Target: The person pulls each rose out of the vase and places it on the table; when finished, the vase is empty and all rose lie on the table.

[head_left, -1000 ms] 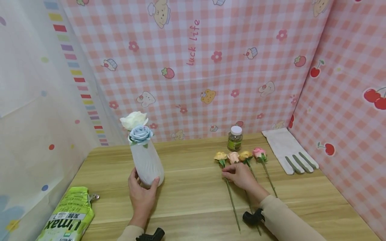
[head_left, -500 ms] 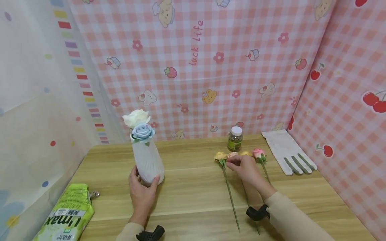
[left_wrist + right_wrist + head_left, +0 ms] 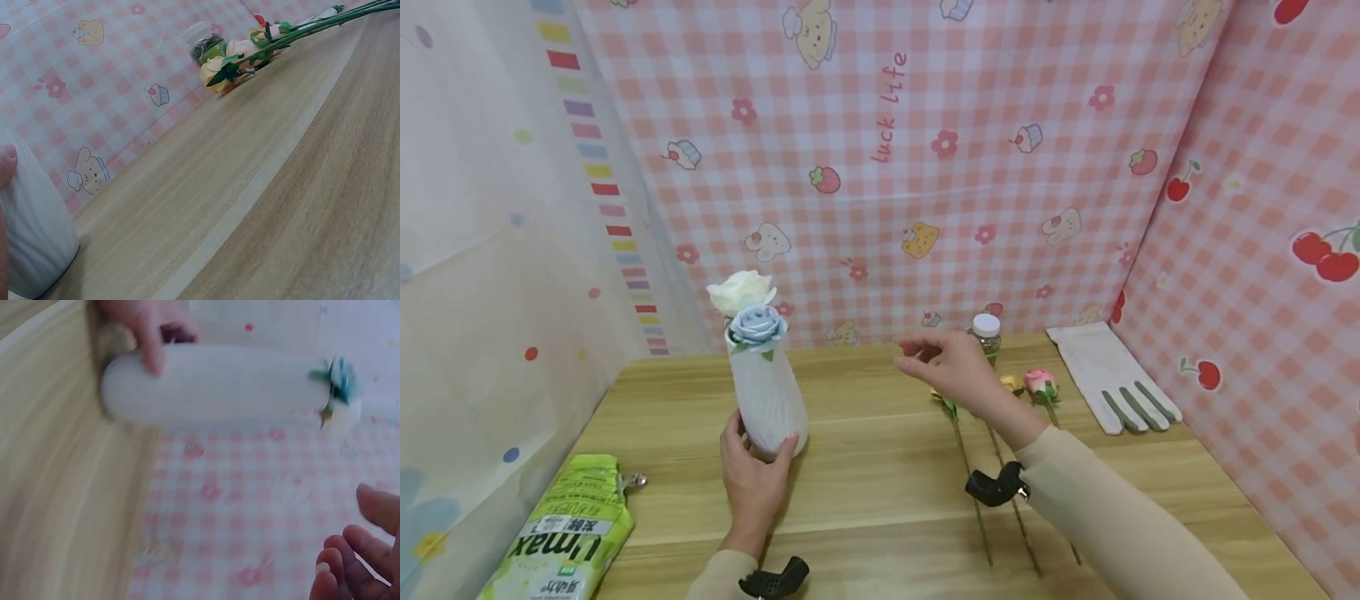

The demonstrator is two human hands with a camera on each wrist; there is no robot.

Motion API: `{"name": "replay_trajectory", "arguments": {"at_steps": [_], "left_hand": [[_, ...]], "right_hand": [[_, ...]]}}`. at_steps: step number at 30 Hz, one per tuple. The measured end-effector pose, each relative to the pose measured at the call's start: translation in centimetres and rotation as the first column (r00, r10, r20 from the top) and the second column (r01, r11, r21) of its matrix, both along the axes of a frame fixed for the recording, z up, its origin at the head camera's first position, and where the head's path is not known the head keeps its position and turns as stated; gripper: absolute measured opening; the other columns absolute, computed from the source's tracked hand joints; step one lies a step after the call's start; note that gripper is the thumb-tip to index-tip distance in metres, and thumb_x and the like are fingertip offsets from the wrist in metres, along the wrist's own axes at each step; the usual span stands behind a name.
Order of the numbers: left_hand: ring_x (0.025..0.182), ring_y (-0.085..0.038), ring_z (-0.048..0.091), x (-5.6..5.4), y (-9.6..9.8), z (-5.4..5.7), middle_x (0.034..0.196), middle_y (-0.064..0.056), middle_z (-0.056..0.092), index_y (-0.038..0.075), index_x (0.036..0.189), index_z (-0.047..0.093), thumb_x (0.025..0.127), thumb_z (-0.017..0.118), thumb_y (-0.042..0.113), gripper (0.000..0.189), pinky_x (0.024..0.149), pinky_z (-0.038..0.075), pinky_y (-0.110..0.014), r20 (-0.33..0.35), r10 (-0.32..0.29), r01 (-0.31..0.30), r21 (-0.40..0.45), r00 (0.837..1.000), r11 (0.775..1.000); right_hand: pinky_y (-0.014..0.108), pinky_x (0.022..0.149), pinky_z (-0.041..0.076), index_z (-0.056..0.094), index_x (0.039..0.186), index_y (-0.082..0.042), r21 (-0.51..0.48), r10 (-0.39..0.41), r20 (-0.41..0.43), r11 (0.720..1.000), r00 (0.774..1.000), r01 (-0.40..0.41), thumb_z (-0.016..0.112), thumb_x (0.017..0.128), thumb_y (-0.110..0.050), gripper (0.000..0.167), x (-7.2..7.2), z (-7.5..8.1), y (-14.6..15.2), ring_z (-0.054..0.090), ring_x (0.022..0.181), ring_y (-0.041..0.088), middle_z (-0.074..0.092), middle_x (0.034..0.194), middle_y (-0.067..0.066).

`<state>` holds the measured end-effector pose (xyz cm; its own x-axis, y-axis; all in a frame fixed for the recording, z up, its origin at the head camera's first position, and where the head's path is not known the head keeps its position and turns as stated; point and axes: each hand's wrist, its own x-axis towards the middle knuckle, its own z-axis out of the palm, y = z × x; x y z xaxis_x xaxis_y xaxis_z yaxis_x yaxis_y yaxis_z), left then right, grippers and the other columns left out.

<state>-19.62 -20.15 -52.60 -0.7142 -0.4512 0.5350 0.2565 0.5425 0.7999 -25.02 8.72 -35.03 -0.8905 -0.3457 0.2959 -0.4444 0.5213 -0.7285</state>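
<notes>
My left hand (image 3: 756, 487) grips the lower part of a white ribbed vase (image 3: 769, 404), thumb on its right side. In the vase stand a white rose (image 3: 741, 291) and a blue rose (image 3: 758, 324). My right hand (image 3: 953, 372) is in the air right of the vase, above the loose flowers. Its fingers are loosely bent, thumb apart, with nothing between them in the right wrist view. Beneath it lie stemmed artificial roses: a yellow rose (image 3: 1012, 383), a pink rose (image 3: 1041, 383), and others whose heads my hand mostly hides.
A small jar with a white lid (image 3: 987, 326) stands at the back, partly behind my right hand. A white glove with grey-green fingers (image 3: 1105, 375) lies at the right. A green bag (image 3: 572, 525) with a metal clip lies at the front left. Patterned cloth (image 3: 865, 208) hangs behind the table.
My right hand has left the loose roses, rising and moving left toward the vase, with nothing in it. My left hand stays on the vase.
</notes>
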Motion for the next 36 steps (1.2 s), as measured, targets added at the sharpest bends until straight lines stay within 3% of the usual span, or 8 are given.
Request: {"name": "replay_trajectory", "arguments": {"at_steps": [7,17,24,36], "left_hand": [[0.116,-0.028,0.046,0.0,-0.3,-0.1,0.127,-0.016,0.047,0.005,0.142,0.036,0.073,0.085,0.025,0.087,0.092,0.043,-0.047,0.011,0.015,-0.015,-0.006,1.000,1.000],[0.114,-0.028,0.047,-0.3,-0.3,-0.1,0.125,-0.018,0.047,0.004,0.141,0.038,0.072,0.085,0.025,0.087,0.089,0.044,-0.045,-0.042,0.000,-0.001,-0.009,0.999,1.000],[0.115,-0.028,0.047,-0.4,-0.5,-0.2,0.126,-0.018,0.047,0.005,0.143,0.037,0.073,0.085,0.028,0.087,0.089,0.044,-0.049,-0.050,-0.001,-0.001,-0.024,0.999,1.000],[0.116,-0.029,0.046,-0.2,-0.4,-0.2,0.127,-0.017,0.046,0.007,0.144,0.035,0.074,0.084,0.028,0.088,0.090,0.044,-0.049,-0.015,0.000,0.000,-0.037,1.000,0.999]], "right_hand": [[0.027,0.083,0.050,0.058,0.131,-0.016,-0.016,0.146,-0.007,0.989,0.989,-0.146,0.073,0.085,-0.039,0.054,-0.8,2.1,-5.8,0.055,0.103,0.008,0.061,0.120,-0.006],[0.029,0.084,0.050,0.054,0.136,-0.016,-0.016,0.260,-0.001,0.966,0.966,-0.260,0.076,0.081,-0.042,0.066,-1.1,4.0,-12.5,0.054,0.111,0.014,0.058,0.129,-0.003],[0.023,0.073,0.051,0.053,0.136,-0.015,-0.050,0.291,0.006,0.956,0.957,-0.290,0.077,0.080,-0.041,0.066,-0.9,4.5,-14.9,0.055,0.101,0.009,0.059,0.120,-0.008],[0.023,0.066,0.053,0.057,0.121,-0.015,-0.130,0.275,0.039,0.955,0.961,-0.268,0.077,0.082,-0.034,0.047,-0.7,4.5,-16.4,0.060,0.085,0.007,0.063,0.100,-0.009]]}}
